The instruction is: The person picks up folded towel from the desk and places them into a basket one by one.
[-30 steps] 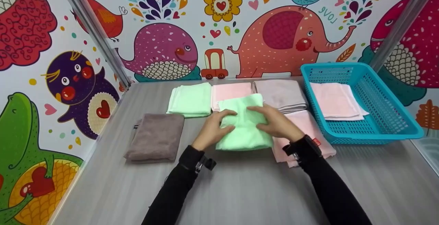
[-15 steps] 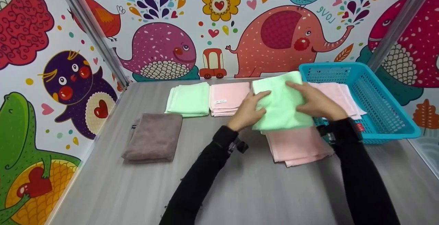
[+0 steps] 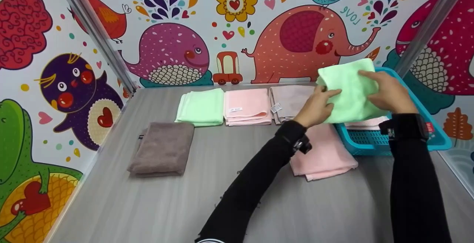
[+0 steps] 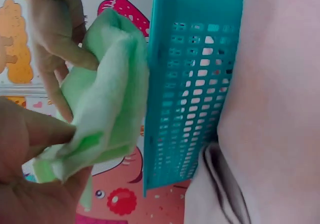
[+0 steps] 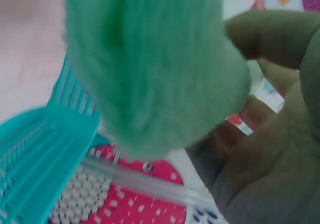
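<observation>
A folded light-green towel [image 3: 350, 91] is held up between both hands, over the left part of the blue plastic basket [image 3: 437, 132]. My left hand [image 3: 315, 106] grips its left edge, thumb and fingers pinching the layers, as the left wrist view shows. The right hand [image 3: 392, 92] holds the opposite side, its thumb and fingers about the folded edge [image 5: 165, 84]. Below the towel, part of a pink towel [image 3: 366, 123] shows inside the basket. Another folded pink towel [image 3: 326, 154] lies on the table against the basket's left side, partly behind my left forearm.
Along the back wall lie a folded green towel [image 3: 202, 107], a pink towel [image 3: 248, 106] with a white label, and a grey-pink towel [image 3: 290, 98]. A brown-grey towel [image 3: 163, 148] sits at the left of the grey table [image 3: 148, 206]. Cartoon-printed walls stand behind and at the sides.
Both hands have carried the green towel rightward and upward, from the middle of the table to over the basket. The back-row pink and grey-pink towels are more exposed.
</observation>
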`<state>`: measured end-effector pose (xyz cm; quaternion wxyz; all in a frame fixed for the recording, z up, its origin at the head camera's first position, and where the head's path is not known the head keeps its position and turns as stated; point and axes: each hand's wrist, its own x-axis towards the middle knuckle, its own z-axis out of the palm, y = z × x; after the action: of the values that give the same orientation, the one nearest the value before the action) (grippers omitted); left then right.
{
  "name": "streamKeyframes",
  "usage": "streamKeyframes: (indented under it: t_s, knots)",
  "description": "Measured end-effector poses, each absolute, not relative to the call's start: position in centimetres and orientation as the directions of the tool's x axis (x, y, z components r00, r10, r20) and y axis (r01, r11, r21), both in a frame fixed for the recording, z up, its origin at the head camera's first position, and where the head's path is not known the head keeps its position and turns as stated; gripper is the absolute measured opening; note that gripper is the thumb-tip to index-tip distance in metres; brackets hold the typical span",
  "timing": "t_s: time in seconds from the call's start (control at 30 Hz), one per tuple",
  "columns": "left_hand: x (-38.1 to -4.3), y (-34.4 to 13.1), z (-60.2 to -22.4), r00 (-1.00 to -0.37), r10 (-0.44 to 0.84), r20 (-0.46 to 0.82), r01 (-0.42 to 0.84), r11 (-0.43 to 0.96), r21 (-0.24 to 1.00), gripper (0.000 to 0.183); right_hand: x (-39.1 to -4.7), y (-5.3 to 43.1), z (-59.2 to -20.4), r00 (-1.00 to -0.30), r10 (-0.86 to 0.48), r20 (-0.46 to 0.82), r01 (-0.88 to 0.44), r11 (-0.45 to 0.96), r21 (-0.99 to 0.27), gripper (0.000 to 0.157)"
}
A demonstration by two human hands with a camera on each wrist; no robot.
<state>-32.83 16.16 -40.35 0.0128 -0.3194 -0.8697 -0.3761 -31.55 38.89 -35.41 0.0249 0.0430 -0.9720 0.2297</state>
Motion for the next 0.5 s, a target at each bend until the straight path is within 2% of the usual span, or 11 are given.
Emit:
streamKeyframes:
  t_s: [0.13,0.3,0.4,0.5]
  knots:
    - [-33.2,18.5,-40.0,-0.78,0.582,0.23,0.591,0.566,0.575,0.053,-31.8,40.7,-35.3,-0.99,0.012,0.138,-0.046,0.911,-0.409,0.075]
    - [-33.8,20.5,-40.3,-0.769,0.609,0.194,0.615,0.623,0.483,0.051,-32.4,41.8,-36.5,-0.97,0.118,0.212,0.022,0.912,-0.41,0.054]
    - [-34.0,21.4,-40.9,-0.774,0.619,0.134,0.606,0.663,0.438,0.051,-32.8,42.0,-37.6,-0.957,0.171,0.234,0.059,0.906,-0.42,0.044]
    - [-34.2,22.1,-41.8,-0.775,0.628,0.074,0.603,0.699,0.385,0.056,-33.3,42.1,-38.6,-0.95,0.201,0.238,0.084,0.901,-0.426,0.041]
